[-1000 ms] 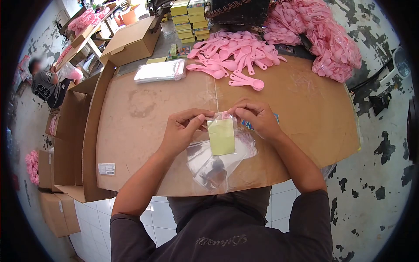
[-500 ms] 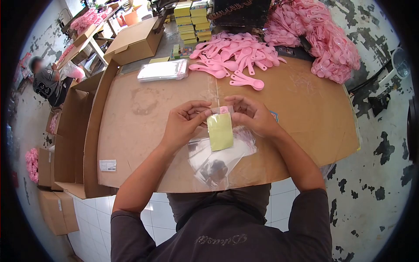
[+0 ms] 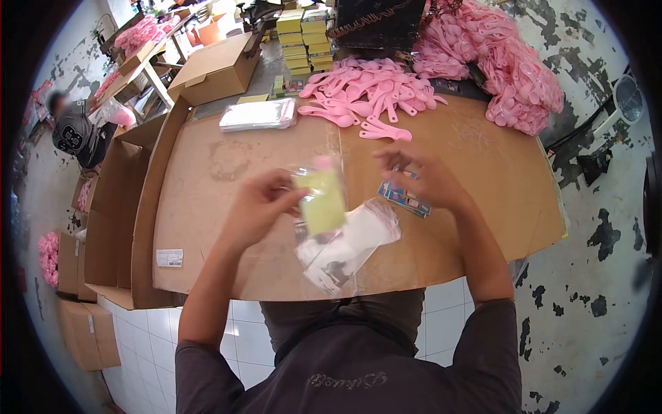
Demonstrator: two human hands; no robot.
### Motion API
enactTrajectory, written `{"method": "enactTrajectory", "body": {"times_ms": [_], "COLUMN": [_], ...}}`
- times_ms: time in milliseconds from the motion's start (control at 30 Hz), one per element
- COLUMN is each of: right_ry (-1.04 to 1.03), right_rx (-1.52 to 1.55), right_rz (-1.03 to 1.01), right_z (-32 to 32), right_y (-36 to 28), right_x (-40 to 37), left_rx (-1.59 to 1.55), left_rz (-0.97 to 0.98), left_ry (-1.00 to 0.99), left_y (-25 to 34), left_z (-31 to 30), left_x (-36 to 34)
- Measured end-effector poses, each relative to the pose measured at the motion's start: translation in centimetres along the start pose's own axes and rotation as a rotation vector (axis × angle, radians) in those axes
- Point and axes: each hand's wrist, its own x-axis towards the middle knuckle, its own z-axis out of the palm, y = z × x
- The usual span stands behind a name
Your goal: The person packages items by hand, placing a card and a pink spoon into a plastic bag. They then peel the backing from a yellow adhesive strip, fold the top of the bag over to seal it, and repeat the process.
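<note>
Over cardboard, left grip pinching packet

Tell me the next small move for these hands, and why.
Probably the left hand should lay the yellow-green packet on the bare cardboard to its left: that hand alone holds it, the right hand is away from it, and loose clear bags lie beneath.

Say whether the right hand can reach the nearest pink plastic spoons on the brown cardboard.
Likely yes: the right hand looks empty, and only bare cardboard shows between it and those spoons.
</note>
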Motion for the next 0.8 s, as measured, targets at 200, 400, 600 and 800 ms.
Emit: {"method": "enactTrajectory", "body": {"times_ms": [200,400,600,800], "right_ry": [-0.009,-0.111,0.048,0.07], "right_rx": [-0.518,-0.333,-0.127,-0.114], "right_rz": [0.095,0.262,0.208,0.201], "right_z": [-6.2,-6.2,-5.2,-4.9], "right_y": [4.1,4.3,4.7,4.1], "right_x": [-2.3,-2.0,-1.8,-1.6], "left_rx": [-0.643,0.346,0.804,0.486], "left_rz": [0.266,0.037,0.302,0.051], "left_ry": [0.657,0.028,-0.06,-0.043], "left_y": [-0.7,-1.0,-2.3,-2.3], "left_z": [-4.3,2.9,7.5,6.6], "left_x": [-3.8,-1.3,1.8,2.2]}}
